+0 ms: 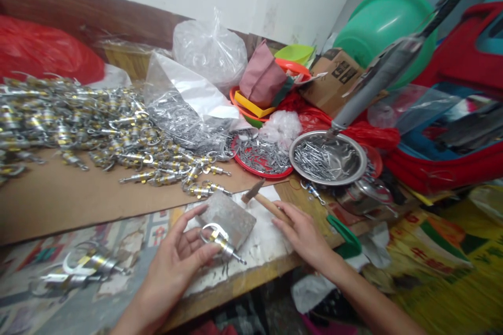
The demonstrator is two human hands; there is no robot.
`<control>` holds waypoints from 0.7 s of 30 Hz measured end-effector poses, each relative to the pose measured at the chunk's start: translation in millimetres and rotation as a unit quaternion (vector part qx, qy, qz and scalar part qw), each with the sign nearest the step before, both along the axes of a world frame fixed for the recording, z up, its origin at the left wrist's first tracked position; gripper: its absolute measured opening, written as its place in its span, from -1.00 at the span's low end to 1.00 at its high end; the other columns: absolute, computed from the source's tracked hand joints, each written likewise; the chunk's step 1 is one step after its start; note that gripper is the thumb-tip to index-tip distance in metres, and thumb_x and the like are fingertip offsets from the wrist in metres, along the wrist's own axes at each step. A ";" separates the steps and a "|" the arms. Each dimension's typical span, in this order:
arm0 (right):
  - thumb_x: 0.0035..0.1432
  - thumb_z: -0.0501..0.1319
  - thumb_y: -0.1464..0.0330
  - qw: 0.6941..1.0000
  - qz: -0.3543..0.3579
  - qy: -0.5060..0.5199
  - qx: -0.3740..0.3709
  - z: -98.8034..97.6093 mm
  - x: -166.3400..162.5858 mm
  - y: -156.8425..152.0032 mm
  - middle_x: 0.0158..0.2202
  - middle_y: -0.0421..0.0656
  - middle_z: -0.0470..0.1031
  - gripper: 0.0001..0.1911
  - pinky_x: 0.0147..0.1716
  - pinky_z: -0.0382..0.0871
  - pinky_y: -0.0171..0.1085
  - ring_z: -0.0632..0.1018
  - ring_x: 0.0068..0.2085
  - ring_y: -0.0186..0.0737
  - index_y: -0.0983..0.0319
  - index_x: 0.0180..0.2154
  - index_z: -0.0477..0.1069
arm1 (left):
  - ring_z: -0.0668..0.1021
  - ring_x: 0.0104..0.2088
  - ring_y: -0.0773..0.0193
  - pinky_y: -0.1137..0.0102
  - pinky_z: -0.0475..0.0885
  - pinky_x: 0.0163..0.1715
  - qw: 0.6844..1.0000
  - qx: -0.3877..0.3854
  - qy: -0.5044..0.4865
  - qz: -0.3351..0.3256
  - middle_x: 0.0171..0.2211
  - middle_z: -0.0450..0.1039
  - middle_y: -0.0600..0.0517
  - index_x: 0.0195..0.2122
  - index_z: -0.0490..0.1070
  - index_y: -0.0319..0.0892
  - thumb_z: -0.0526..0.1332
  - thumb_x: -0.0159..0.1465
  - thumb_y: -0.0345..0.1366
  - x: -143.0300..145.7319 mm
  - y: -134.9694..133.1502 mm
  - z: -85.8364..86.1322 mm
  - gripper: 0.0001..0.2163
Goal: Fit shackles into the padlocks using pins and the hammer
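My left hand holds a silver metal fitting with brass-coloured bands and a curved hook, its thumb on the near side. The fitting is over the near part of a flat grey metal block; whether it touches the block I cannot tell. In my right hand is a hammer, gripped by its wooden handle. The hammer's head is just beyond the block's far right corner. White paper lies under the block. More fittings of this kind lie left of my left hand, blurred.
A large heap of fittings covers the cardboard at left. Behind are a plastic bag of metal pieces, a red tray and a steel bowl with metal pins. A grey-handled pole slants above the bowl.
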State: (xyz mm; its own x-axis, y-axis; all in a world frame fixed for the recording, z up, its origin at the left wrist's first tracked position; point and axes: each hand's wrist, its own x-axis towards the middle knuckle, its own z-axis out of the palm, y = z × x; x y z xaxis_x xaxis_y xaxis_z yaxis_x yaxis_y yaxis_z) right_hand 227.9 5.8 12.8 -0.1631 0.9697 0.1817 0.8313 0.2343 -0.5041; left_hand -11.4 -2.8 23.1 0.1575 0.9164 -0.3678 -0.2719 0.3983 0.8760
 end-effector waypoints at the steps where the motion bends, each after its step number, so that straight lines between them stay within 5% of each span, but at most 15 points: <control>1: 0.15 0.07 0.39 1.000 0.006 0.015 0.024 10.3 -1.0 -1.5 -0.13 -0.08 0.46 -0.71 -0.17 0.39 -0.21 0.49 -0.14 -0.15 0.22 -0.07 0.33 | 0.55 -0.38 0.21 0.39 0.44 -0.41 1.000 0.002 0.000 -0.001 -0.42 0.45 0.08 0.07 0.12 -0.05 0.36 -0.06 -0.30 -0.1 0.2 -0.3 -0.34; 7: 0.17 0.00 0.55 0.983 0.161 -0.016 0.087 58.1 -17.1 -23.9 -0.10 -0.12 0.43 -0.47 -0.19 0.38 -0.30 0.48 -0.15 -0.25 0.12 0.16 0.09 | 0.56 -0.35 0.20 0.41 0.44 -0.39 1.000 0.007 -0.006 0.001 -0.40 0.49 0.05 0.08 0.11 -0.05 0.36 -0.05 -0.32 1.3 1.6 -2.8 -0.34; 13: 0.13 -0.08 0.60 0.976 0.180 -0.104 0.063 50.5 -24.9 -30.0 -0.35 -0.15 0.43 -0.44 -0.42 0.37 -0.33 0.45 -0.40 -0.28 0.14 0.16 0.11 | 0.57 -0.34 0.14 0.26 0.46 -0.29 1.000 0.006 -0.030 -0.003 -0.39 0.52 0.02 0.09 0.07 -0.07 0.37 -0.07 -0.36 -1.3 2.3 -4.3 -0.29; 17: 0.14 -0.09 0.58 0.978 0.162 -0.106 0.074 47.1 -27.8 -32.6 -0.34 -0.13 0.41 -0.43 -0.39 0.36 -0.30 0.44 -0.38 -0.26 0.13 0.17 0.08 | 0.58 -0.30 0.10 0.23 0.46 -0.25 1.000 0.010 -0.026 -0.013 -0.34 0.54 -0.02 0.10 0.05 -0.07 0.36 -0.04 -0.35 5.3 3.1 -0.9 -0.31; 21: 0.18 -0.04 0.50 0.991 0.125 -0.057 0.006 35.5 -21.6 -25.2 -0.31 -0.15 0.44 -0.50 -0.35 0.39 -0.33 0.47 -0.35 -0.28 0.08 0.14 0.14 | 0.58 -0.30 0.13 0.27 0.47 -0.25 1.000 0.011 0.009 -0.012 -0.37 0.52 0.04 0.07 0.10 -0.05 0.36 -0.04 -0.31 -3.1 -1.0 2.1 -0.35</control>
State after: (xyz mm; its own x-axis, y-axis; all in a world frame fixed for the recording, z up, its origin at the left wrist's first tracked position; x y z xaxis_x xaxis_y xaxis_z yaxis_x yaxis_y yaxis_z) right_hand 206.4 -19.3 48.3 -0.4180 0.8942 0.1604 0.7976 0.4458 -0.4064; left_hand -14.5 -3.9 25.1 0.1726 0.9206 -0.3503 -0.2461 0.3847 0.8896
